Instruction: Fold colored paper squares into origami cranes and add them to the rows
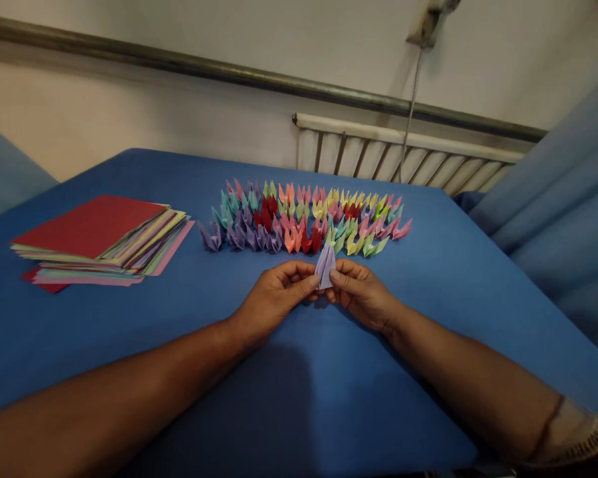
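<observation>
Between my two hands is a small piece of folded lilac paper (325, 267), narrow at the top and wider at the bottom, with creases running along it. My left hand (284, 284) pinches its left edge between thumb and fingers. On the opposite edge, my right hand (359, 287) grips it the same way. Just beyond the hands stand rows of folded paper cranes (293, 238) in purple, red, orange, pink, yellow, green and teal. The fingertips beneath the lilac paper are partly hidden.
A stack of coloured paper sheets (94, 229), red on top, lies at the left of the blue-covered table (219, 405). Behind the table are a radiator (373, 153), a wall pipe (259, 76) and a hanging cord (411, 106). A blue curtain (568, 219) hangs at the right.
</observation>
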The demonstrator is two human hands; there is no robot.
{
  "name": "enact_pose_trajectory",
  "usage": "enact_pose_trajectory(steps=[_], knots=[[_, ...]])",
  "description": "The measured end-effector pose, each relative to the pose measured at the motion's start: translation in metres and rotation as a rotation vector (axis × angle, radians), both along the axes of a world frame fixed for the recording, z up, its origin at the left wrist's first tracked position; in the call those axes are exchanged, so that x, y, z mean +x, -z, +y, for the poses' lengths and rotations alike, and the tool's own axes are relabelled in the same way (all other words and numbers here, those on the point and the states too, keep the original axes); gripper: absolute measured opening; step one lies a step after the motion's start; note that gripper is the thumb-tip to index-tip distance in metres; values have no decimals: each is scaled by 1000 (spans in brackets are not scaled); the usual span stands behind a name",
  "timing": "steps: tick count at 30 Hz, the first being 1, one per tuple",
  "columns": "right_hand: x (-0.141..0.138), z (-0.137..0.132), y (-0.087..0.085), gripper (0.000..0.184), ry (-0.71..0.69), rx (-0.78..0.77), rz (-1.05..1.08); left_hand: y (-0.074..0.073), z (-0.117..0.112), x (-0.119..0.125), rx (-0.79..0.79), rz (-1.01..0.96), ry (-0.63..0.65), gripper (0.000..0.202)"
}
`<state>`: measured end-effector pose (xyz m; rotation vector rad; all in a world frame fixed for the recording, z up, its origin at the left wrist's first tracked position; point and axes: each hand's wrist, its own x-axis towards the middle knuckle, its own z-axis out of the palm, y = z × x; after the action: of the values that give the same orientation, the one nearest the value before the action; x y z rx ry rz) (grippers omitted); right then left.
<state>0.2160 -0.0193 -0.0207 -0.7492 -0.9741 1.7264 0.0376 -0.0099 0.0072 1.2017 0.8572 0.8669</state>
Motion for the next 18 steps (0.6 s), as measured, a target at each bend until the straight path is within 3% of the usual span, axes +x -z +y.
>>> enact_pose_trajectory(steps=[9,14,18], knots=[[0,0,-1,27,15,12,-43,-1,-1,2,58,41,-8,18],[-5,-1,5,30,60,89,-125,2,0,2,12,26,7,26],[-5,-3,7,33,54,131,-158,4,0,4,24,79,-71,35]])
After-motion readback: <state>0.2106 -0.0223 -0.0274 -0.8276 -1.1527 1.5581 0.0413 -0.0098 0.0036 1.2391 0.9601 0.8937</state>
